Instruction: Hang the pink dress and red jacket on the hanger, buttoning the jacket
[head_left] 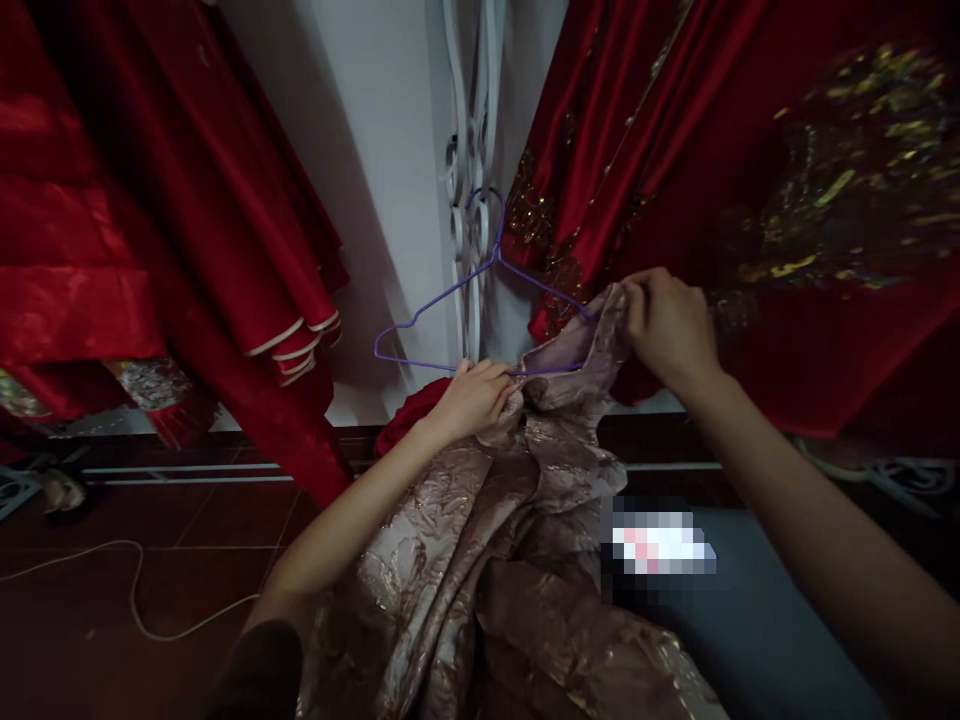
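Observation:
A purple wire hanger (450,288) hangs by its hook from a white scrolled metal stand (471,240). Its right arm runs inside the shoulder of a shiny pinkish-brown dress (442,520), while the left arm of the hanger is bare. My left hand (476,400) grips the dress's neckline edge just below the hanger's bottom bar. With fingers and thumb closed, my right hand (664,320) pinches the dress's shoulder fabric near the hanger's right end. The lower dress drapes down toward me in folds.
Red garments (247,200) hang at the left, and red embroidered ones (750,200) at the right. A white cable (139,580) crosses the tiled floor at lower left. Beside the dress, a blurred-out bright patch (664,545) lies on a dark grey surface (772,620).

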